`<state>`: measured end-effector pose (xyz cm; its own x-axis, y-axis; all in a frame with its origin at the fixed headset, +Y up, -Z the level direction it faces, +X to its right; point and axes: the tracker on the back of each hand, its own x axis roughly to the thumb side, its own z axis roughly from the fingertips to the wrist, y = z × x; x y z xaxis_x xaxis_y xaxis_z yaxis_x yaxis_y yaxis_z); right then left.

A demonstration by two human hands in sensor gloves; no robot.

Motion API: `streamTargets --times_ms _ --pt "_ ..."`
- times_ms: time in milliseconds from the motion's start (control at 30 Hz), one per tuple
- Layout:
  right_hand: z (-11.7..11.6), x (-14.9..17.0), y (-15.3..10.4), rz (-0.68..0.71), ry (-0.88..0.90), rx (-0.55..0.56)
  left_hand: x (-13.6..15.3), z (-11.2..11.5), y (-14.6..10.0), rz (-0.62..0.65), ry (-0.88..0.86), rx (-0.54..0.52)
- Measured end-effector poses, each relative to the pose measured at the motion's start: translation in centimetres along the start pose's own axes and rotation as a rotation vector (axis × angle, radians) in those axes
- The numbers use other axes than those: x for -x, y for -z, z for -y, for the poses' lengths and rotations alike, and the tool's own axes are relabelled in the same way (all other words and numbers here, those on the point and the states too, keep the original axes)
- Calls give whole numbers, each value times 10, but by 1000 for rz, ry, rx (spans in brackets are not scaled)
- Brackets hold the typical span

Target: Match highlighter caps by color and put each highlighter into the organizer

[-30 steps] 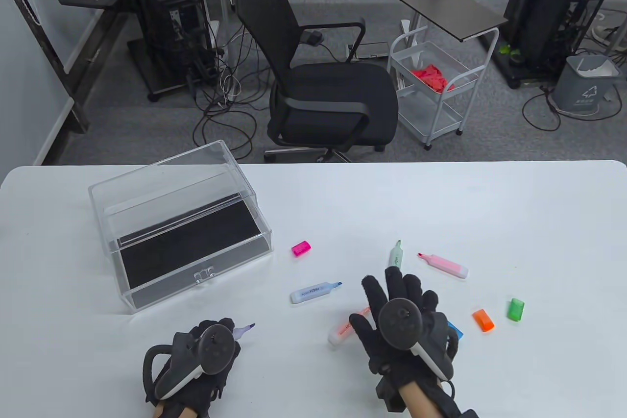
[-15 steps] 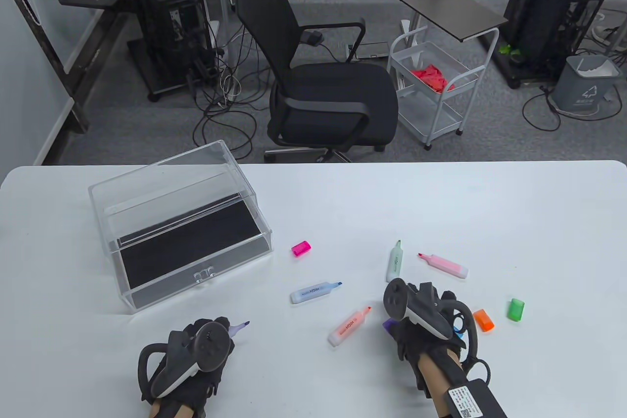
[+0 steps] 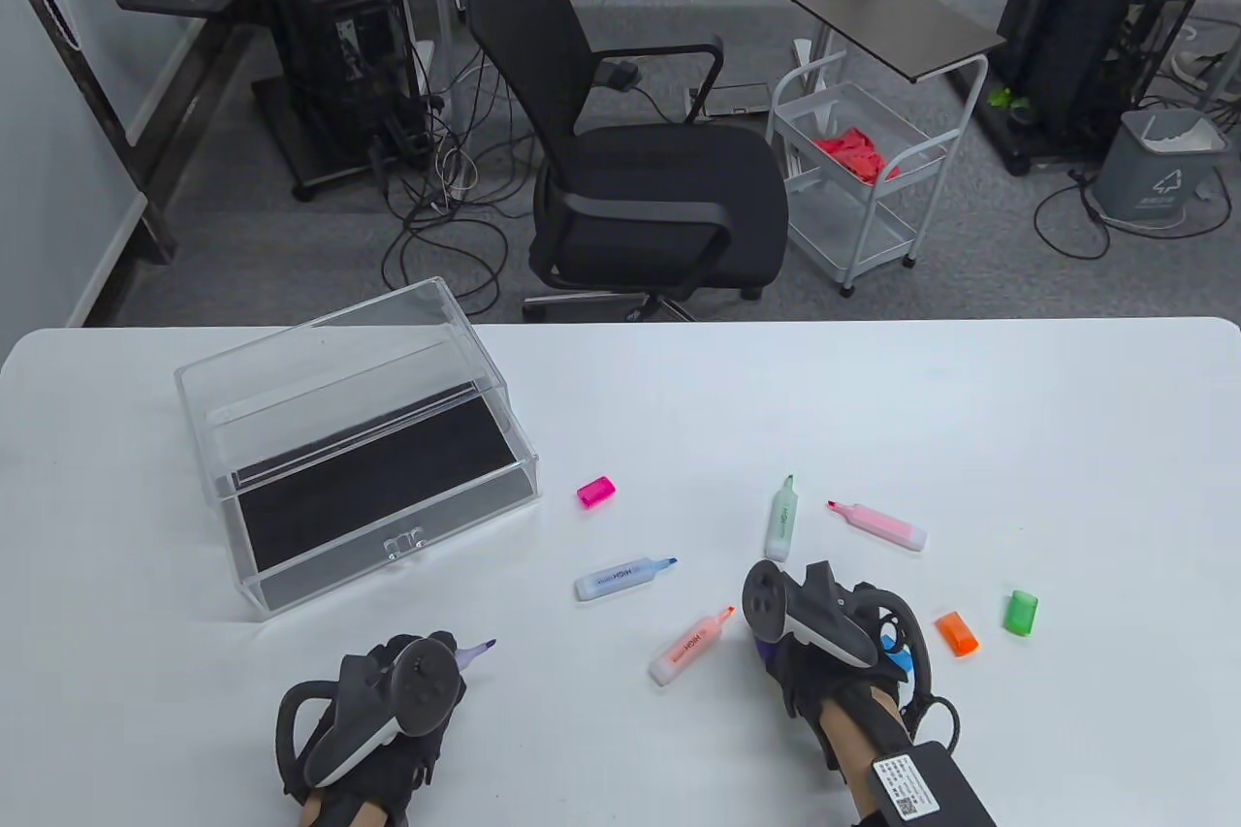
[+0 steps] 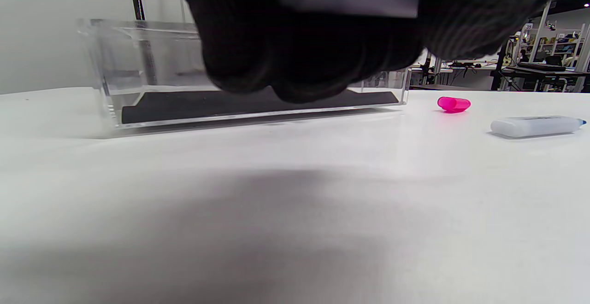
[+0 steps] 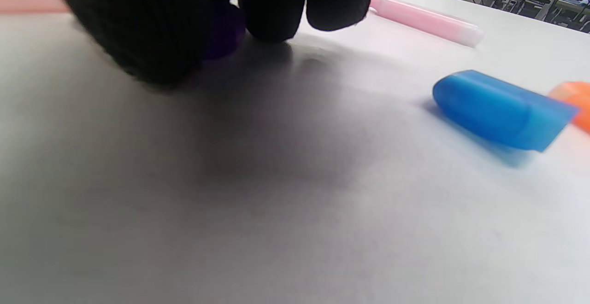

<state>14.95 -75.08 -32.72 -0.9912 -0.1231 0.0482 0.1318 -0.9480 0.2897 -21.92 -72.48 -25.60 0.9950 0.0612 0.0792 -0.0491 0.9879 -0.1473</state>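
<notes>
My left hand [image 3: 427, 667] grips a purple highlighter near the table's front edge; only its uncapped tip [image 3: 482, 650] shows. My right hand [image 3: 780, 648] pinches a purple cap [image 3: 765, 649], seen dark violet behind the curled fingers [image 5: 272, 9] just above the table. The clear acrylic organizer [image 3: 359, 439] with a black liner stands at the left, ahead of my left hand [image 4: 299, 41]. Uncapped blue [image 3: 620, 579], orange [image 3: 688, 646], green [image 3: 781, 519] and pink [image 3: 880, 524] highlighters lie loose between the hands and beyond.
Loose caps lie around: pink [image 3: 595, 491] near the organizer, blue [image 5: 502, 109] just right of my right hand, orange [image 3: 957, 633] and green [image 3: 1021, 612] further right. An office chair [image 3: 640, 148] and a white cart [image 3: 853, 177] stand beyond the table's far edge.
My right hand went from flat and spread over the orange highlighter to turned and curled round the purple cap, then drifted slightly left. The left hand hardly moved.
</notes>
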Motion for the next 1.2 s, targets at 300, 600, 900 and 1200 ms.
streamTargets --times_ms 300,600,900,1200 --pt "15 -1 -11 26 -7 86 -8 5 3 34 15 9" --pt "35 -25 -39 144 195 150 -25 7 3 108 23 -19" --pt "42 -69 -58 254 291 211 -38 7 3 160 -11 -29" --pt "36 -106 -64 340 434 115 -44 4 2 218 -10 -72"
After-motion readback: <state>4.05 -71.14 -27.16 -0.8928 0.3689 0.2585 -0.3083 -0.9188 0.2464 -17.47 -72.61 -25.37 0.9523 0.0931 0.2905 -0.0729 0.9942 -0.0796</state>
